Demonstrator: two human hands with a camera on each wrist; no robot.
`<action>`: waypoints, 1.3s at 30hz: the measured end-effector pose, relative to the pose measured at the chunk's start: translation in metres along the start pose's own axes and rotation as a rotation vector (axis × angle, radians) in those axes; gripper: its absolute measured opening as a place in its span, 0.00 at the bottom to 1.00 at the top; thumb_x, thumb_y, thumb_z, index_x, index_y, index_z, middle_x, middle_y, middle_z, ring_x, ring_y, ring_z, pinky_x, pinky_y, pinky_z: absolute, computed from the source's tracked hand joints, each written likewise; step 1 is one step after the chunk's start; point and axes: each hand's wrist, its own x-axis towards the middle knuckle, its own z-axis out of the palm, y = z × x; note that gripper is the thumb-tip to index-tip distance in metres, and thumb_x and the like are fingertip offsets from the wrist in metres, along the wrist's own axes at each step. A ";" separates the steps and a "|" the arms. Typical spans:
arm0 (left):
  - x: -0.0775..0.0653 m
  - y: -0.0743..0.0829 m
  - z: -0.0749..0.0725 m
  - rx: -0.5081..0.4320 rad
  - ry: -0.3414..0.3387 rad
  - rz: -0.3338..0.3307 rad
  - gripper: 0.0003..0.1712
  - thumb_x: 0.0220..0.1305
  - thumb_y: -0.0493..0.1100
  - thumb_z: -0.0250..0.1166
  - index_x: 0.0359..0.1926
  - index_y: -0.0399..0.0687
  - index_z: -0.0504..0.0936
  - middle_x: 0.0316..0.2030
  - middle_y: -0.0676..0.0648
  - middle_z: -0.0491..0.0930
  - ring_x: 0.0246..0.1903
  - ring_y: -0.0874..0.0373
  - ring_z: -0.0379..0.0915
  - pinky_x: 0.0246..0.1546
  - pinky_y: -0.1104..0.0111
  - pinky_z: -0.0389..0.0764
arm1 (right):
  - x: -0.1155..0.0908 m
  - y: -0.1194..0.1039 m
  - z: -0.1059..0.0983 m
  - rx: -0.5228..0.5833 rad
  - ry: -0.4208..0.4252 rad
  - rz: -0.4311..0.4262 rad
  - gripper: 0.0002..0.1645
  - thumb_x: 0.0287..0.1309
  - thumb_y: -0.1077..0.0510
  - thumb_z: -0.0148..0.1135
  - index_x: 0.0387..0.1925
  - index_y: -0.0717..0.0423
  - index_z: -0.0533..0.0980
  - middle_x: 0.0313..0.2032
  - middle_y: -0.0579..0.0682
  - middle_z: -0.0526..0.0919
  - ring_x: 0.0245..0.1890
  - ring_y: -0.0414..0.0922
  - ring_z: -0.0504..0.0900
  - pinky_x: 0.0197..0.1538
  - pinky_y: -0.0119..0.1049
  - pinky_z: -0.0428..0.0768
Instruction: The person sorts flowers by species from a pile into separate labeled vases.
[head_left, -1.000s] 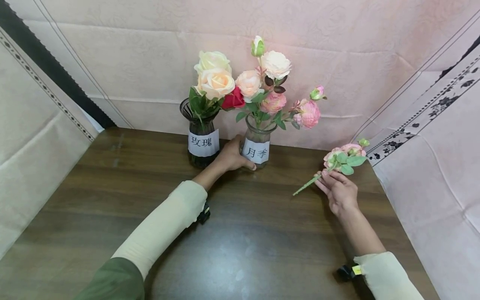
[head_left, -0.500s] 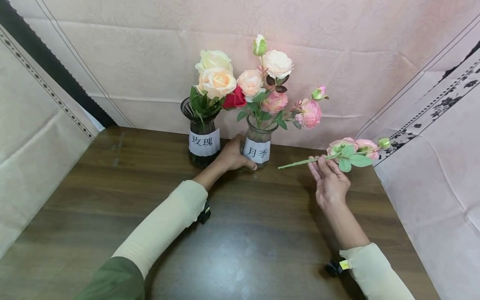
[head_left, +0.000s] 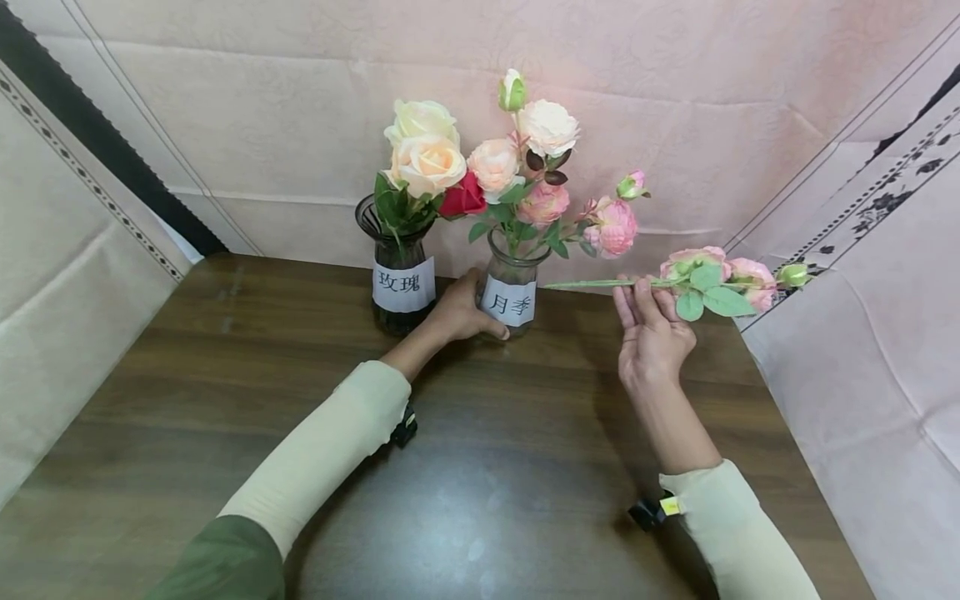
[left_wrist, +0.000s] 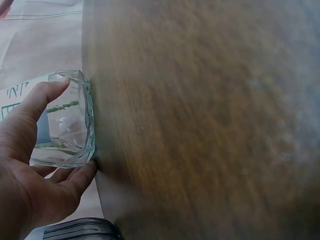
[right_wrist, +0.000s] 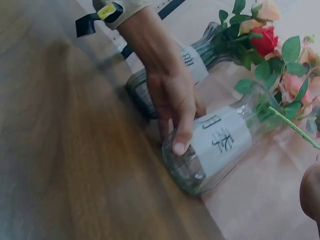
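My left hand (head_left: 467,312) grips the lower part of a clear glass vase (head_left: 513,272), thumb in front and fingers around the far side. The vase has a white paper label (head_left: 508,302) and holds pink, peach and white flowers (head_left: 550,128). In the left wrist view, green stems show inside the vase's base (left_wrist: 67,120). My right hand (head_left: 654,337) pinches the green stem of a pink flower spray (head_left: 697,265) between thumb and fingers. The spray lies almost level in the air, blooms to the right, its bare stem tip pointing left, apart from the vase's neck.
A dark glass vase (head_left: 402,287), labelled too, stands left of the clear one with cream, peach and red roses (head_left: 429,164). Both are near the back edge of the brown wooden table (head_left: 315,333). Pale cloth (head_left: 300,125) hangs behind and at the sides.
My right hand has moved up and left with the flower spray, and the stem has turned from slanting down to nearly level. My left hand stays on the clear vase.
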 end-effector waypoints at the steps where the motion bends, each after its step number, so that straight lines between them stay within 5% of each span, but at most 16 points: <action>1: 0.000 0.000 0.000 -0.001 0.000 0.001 0.62 0.51 0.47 0.92 0.81 0.41 0.65 0.73 0.36 0.77 0.75 0.39 0.74 0.80 0.47 0.74 | 0.000 0.001 0.003 -0.002 -0.006 -0.016 0.11 0.62 0.72 0.79 0.30 0.68 0.82 0.35 0.61 0.93 0.40 0.58 0.98 0.53 0.48 0.92; 17: 0.000 0.000 0.000 -0.006 0.007 -0.004 0.67 0.51 0.46 0.91 0.85 0.41 0.61 0.76 0.35 0.75 0.77 0.39 0.72 0.81 0.47 0.74 | -0.012 0.022 0.045 -0.111 -0.077 -0.265 0.13 0.67 0.71 0.77 0.30 0.59 0.81 0.34 0.53 0.93 0.36 0.47 0.97 0.51 0.47 0.94; 23: 0.000 0.001 0.001 -0.003 0.006 -0.004 0.66 0.51 0.46 0.91 0.83 0.41 0.62 0.75 0.35 0.75 0.77 0.39 0.73 0.81 0.47 0.74 | -0.017 0.032 0.047 -0.151 -0.119 -0.364 0.03 0.65 0.71 0.79 0.38 0.68 0.89 0.36 0.55 0.93 0.37 0.48 0.96 0.48 0.44 0.95; 33: 0.001 0.001 0.000 0.003 0.012 -0.003 0.62 0.50 0.46 0.91 0.80 0.40 0.65 0.72 0.35 0.77 0.75 0.39 0.74 0.80 0.47 0.74 | -0.019 0.056 0.055 -0.196 -0.228 -0.421 0.05 0.67 0.75 0.75 0.43 0.74 0.90 0.37 0.58 0.95 0.36 0.47 0.97 0.48 0.45 0.95; 39: 0.005 -0.001 0.002 0.017 -0.001 -0.013 0.64 0.50 0.48 0.91 0.81 0.40 0.64 0.74 0.35 0.77 0.75 0.39 0.74 0.79 0.49 0.75 | -0.015 0.073 0.054 -0.375 -0.254 -0.490 0.06 0.67 0.73 0.77 0.43 0.75 0.91 0.40 0.54 0.96 0.44 0.42 0.94 0.55 0.40 0.94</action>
